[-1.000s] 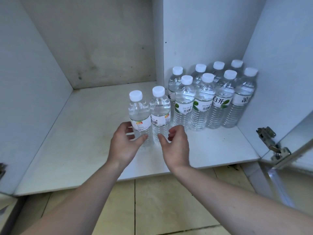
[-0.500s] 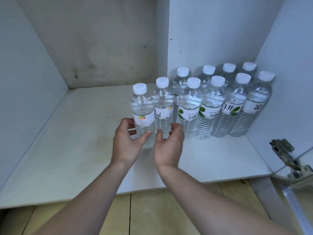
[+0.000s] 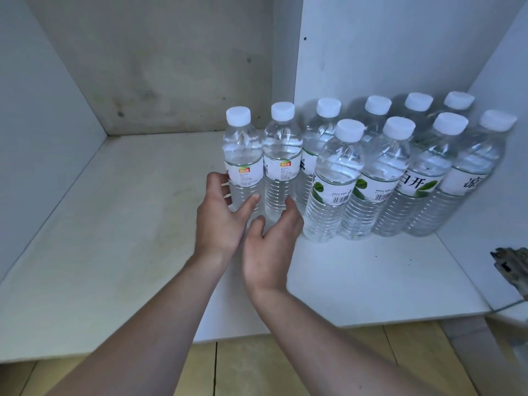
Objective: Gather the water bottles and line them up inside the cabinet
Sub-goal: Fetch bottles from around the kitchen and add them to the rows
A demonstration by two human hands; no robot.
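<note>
Two clear water bottles with white caps and orange-marked labels stand upright side by side on the white cabinet shelf [image 3: 114,224]. My left hand [image 3: 221,215] curls round the lower part of the left bottle [image 3: 243,161]. My right hand [image 3: 271,241] curls round the base of the right bottle [image 3: 282,161]. Several more bottles [image 3: 380,178] with green-leaf labels stand in two rows to the right, against the back wall and the right wall.
A vertical divider panel [image 3: 285,67] stands at the back behind the bottles. The stained left half of the shelf lies bare. A metal door hinge [image 3: 511,267] juts out at the right edge. Wooden floor [image 3: 257,367] shows below the shelf's front edge.
Both hands have pushed the two bottles deeper into the cabinet and rightward, level with the back row. The view has moved closer.
</note>
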